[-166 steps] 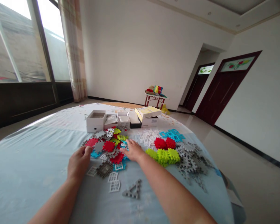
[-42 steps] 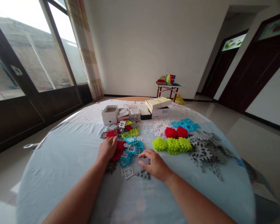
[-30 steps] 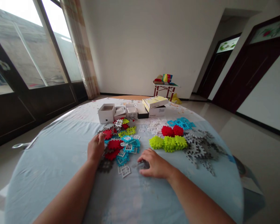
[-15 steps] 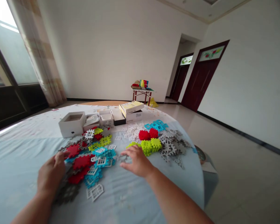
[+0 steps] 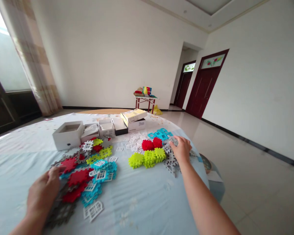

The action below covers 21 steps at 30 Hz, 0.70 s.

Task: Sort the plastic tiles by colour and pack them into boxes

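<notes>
Across the tablecloth [image 5: 147, 199], my right hand [image 5: 182, 148] curls over the gray pieces [image 5: 171, 160]; left hand [image 5: 44, 187] curls by a red tile [image 5: 70, 164]. Can't tell if either's gripping. Probably light, stiff plastic, so pinch edges.

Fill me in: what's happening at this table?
One person's two bare hands are over flat toy pieces on a cloth-covered table. The right-hand grip is at the grey pieces; whether it holds one is unclear. The left-hand grip is beside a mixed-colour heap, near a red piece. Between the hands lie lime-green pieces, with red stacks, blue pieces and white pieces beyond. Boxes stand behind.
</notes>
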Each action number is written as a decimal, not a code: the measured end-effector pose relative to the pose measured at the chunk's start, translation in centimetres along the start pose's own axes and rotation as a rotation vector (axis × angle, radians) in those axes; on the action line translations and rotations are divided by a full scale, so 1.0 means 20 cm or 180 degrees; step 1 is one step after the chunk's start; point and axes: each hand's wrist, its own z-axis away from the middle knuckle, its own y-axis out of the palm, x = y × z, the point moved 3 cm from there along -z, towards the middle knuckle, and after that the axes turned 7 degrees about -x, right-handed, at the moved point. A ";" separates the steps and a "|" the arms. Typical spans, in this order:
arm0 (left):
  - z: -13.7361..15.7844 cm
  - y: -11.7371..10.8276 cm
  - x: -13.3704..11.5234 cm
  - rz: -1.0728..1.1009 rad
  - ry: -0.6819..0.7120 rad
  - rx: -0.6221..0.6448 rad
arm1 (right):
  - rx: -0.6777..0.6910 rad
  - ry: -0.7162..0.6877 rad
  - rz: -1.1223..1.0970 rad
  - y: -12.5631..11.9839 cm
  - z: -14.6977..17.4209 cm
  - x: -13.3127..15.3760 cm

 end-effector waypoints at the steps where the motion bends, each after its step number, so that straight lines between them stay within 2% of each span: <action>1: 0.00 0.00 0.00 -0.0046 -0.0034 0.0056 | -0.0050 -0.0010 -0.0011 0.00 -0.01 -0.01; 4: 0.02 -0.01 -0.01 0.0017 -0.0136 0.0146 | -0.0162 -0.0179 -0.0246 0.01 -0.01 0.04; 8: 0.04 -0.02 -0.03 0.0231 -0.0118 0.0189 | 0.0007 -0.0572 -0.0746 0.03 0.07 0.25; 10: 0.05 -0.01 -0.03 0.0250 -0.0098 0.0180 | 0.0321 -0.0863 -0.1044 0.02 0.15 0.41; 16: 0.06 -0.01 -0.04 0.0401 -0.0101 0.0084 | 0.1677 -0.1601 -0.1956 -0.03 0.46 0.88; 18: 0.06 -0.01 -0.04 0.0456 -0.0105 0.0064 | 0.1992 -0.1711 -0.2096 -0.01 0.54 0.98; 21: 0.07 -0.01 -0.03 0.0520 -0.0105 0.0041 | 0.2222 -0.1725 -0.2097 0.05 0.61 1.06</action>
